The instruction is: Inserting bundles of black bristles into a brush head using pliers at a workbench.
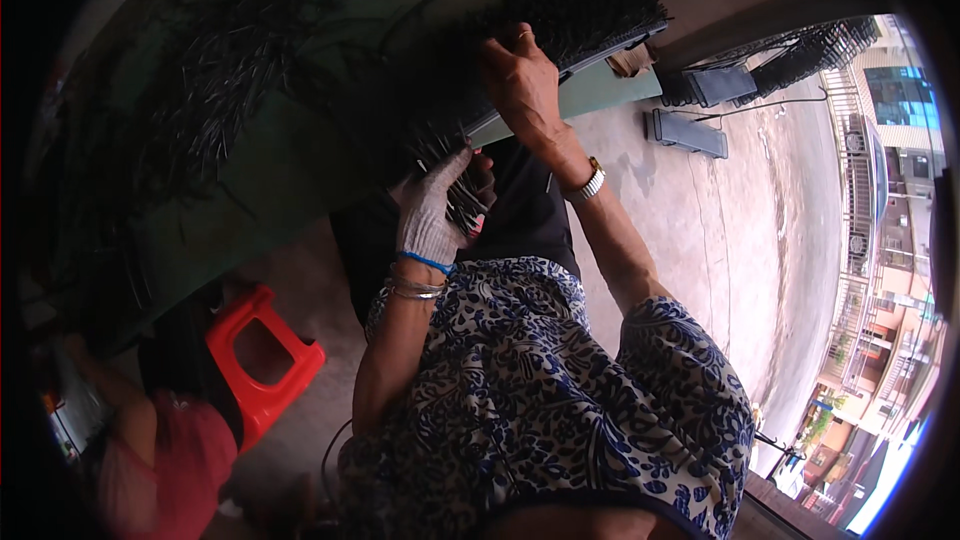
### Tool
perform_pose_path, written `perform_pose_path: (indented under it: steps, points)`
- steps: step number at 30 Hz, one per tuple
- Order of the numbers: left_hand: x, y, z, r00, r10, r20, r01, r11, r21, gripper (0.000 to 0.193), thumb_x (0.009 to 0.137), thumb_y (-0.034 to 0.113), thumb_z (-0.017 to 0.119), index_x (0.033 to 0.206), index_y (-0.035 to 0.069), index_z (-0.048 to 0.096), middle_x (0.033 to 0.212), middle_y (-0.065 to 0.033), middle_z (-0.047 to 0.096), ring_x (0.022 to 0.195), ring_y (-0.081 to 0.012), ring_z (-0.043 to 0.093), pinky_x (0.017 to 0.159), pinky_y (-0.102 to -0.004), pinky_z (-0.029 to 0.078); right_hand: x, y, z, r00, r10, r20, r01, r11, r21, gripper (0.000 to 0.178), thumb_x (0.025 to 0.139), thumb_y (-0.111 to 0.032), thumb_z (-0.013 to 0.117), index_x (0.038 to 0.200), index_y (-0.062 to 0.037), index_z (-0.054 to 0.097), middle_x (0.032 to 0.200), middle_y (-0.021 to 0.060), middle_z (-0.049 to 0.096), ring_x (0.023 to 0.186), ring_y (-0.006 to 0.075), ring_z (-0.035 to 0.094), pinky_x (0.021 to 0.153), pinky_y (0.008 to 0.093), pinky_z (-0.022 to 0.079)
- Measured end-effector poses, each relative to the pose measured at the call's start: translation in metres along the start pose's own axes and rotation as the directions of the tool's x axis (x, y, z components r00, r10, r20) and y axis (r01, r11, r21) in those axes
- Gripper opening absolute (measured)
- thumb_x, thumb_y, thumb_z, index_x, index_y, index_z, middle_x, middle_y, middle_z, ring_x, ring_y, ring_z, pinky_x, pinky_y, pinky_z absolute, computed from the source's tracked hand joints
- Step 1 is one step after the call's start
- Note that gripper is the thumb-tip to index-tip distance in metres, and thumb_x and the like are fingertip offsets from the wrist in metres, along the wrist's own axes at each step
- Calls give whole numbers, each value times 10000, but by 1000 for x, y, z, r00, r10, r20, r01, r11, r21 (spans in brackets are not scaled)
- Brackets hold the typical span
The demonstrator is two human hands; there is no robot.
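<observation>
A long, grey-edged rack of dense black bristles (605,15) extends rightward from the bare right hand (522,85), whose curled fingers' contents cannot be told. Nearer the body, the white-gloved left hand (432,208) clasps thin black sticks (464,202).

Thin dark bristles (466,202) bunched in my left hand (430,208); black grey-edged brush (605,12) slanted on worktop (622,92), at my right hand (522,88).

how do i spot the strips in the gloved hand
Find the green table at upper left. By its near edge is the left hand, in a whitish knit glove. It grips the bunch of thin dark strips, unlike the loose pile on the table.
</observation>
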State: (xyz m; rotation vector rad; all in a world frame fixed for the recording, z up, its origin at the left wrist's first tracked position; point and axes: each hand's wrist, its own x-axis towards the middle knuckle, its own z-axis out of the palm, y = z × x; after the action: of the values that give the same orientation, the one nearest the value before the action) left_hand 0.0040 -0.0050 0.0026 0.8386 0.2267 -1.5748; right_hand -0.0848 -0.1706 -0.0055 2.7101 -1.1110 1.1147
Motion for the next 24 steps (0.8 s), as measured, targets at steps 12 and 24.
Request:
perform_pose_path:
  steps: [12,24]
  points:
    - [3,-2,-1,1000,-1,25,-1,996,86,159,921,162,634,1005,33,673,844,-60,690,712,-161,662,599,-290,554,-174,124,-17,492,693,527,-738,653,-169,411,884,-410,619,882,-6,693,696,154,669,631,280,660,600,376,508]
    - [0,-8,0,1000,-18,14,16,987,160,162,917,163,645,1046,69,673,859,-44,684,735,-141,653,594,-274,530,-201,137,12,437,682,586,-897,379,228,321,848,-220,633,961,77,680,747,111,671,616,162,637,522,280,522]
